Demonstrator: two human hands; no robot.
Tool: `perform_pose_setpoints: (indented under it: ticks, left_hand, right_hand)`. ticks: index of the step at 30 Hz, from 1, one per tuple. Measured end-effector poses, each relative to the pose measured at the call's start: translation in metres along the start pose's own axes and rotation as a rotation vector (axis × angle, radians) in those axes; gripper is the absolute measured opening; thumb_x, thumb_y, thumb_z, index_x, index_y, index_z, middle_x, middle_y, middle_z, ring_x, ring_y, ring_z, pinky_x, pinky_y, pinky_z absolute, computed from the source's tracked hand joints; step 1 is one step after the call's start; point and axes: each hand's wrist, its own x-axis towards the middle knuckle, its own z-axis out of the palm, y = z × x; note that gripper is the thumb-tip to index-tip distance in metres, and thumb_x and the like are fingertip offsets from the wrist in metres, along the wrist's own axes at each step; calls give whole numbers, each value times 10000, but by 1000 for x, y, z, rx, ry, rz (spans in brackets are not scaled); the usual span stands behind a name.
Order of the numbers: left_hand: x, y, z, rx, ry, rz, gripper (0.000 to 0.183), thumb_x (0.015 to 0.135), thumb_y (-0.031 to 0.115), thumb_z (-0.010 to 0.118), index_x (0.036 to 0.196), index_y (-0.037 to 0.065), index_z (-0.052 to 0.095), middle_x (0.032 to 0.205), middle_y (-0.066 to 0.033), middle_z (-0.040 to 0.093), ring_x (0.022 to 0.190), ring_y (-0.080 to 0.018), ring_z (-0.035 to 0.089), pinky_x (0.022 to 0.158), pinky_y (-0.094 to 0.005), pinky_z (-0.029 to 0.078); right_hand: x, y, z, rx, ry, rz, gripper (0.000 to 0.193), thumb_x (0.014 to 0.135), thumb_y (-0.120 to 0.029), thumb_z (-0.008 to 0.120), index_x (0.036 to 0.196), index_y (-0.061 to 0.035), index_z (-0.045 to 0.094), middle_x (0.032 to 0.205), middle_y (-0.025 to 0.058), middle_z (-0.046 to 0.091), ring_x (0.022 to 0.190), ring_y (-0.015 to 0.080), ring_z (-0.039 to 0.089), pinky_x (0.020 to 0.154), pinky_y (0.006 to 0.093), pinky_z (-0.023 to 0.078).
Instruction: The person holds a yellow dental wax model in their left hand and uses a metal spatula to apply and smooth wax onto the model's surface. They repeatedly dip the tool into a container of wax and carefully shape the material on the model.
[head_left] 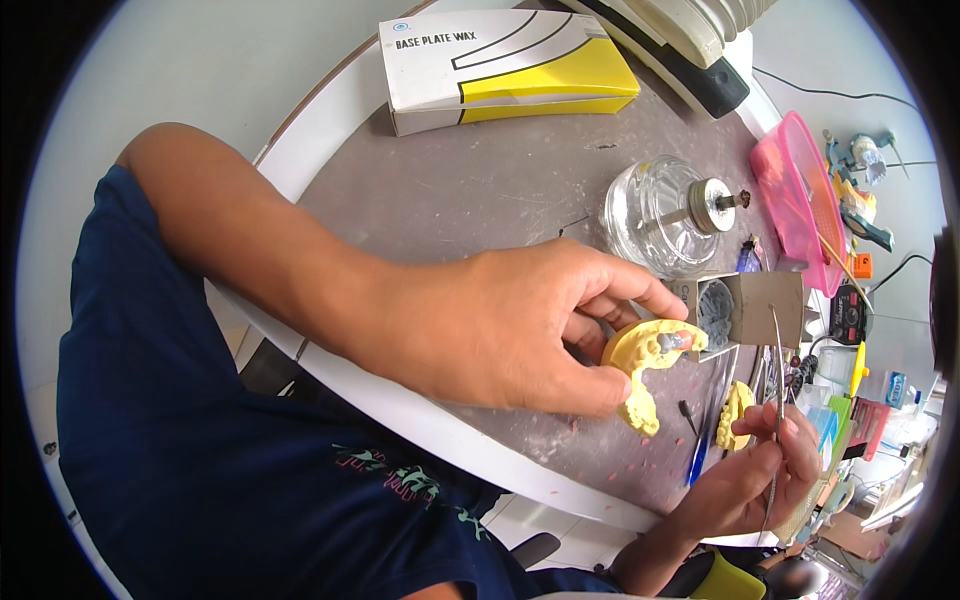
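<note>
My left hand (500, 325) reaches across the table with its fingers wrapped round a yellow dental cast (628, 392). The cast is horseshoe-shaped, with a grey and pink patch on the teeth at one side. At the lower right, my right hand (752, 478) grips a thin metal dental instrument (780, 370), whose long shaft points up past the fingers. Behind that hand lies a second yellow dental cast (735, 412), partly hidden by the fingers. Close to the left fingertips stands an open small cardboard box (765, 310) with a grey lump in it.
A glass spirit lamp (655, 215) with a metal cap stands beyond my left hand. A white and yellow wax box (510, 70) lies at the top, near a pink basket (790, 200). A blue-handled tool (697, 462) and pink crumbs lie on the grey tabletop (430, 190).
</note>
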Motion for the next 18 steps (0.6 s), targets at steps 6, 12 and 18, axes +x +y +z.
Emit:
perform_pose_setpoints:
  ticks: [6, 12, 18]
  left_hand:
    - [-3, 7, 1, 239, 36, 70, 475, 796, 56, 631, 1228, -42, 458, 1102, -108, 569, 987, -144, 557, 822, -267, 494]
    - [-3, 12, -1, 380, -8, 104, 558, 775, 47, 651, 1288, 23, 432, 1184, -76, 522, 1071, -135, 518, 884, -280, 468]
    - [-5, 13, 0, 564, 59, 196, 513, 748, 60, 662, 1222, 70, 469, 1117, -38, 540, 1006, -107, 522, 781, -258, 453]
  right_hand:
    - [-2, -1, 1, 18, -3, 16, 182, 918, -157, 459, 1038, -29, 511, 791, 170, 572, 607, 171, 523, 551, 263, 439]
    - [-1, 0, -3, 11, 1, -20, 163, 911, -149, 478, 1033, -41, 497, 766, 159, 564, 580, 172, 519, 546, 254, 431]
    - [-5, -9, -5, 72, 6, 10, 174, 906, -188, 526, 1012, -54, 489, 697, 114, 537, 574, 167, 520, 542, 258, 425]
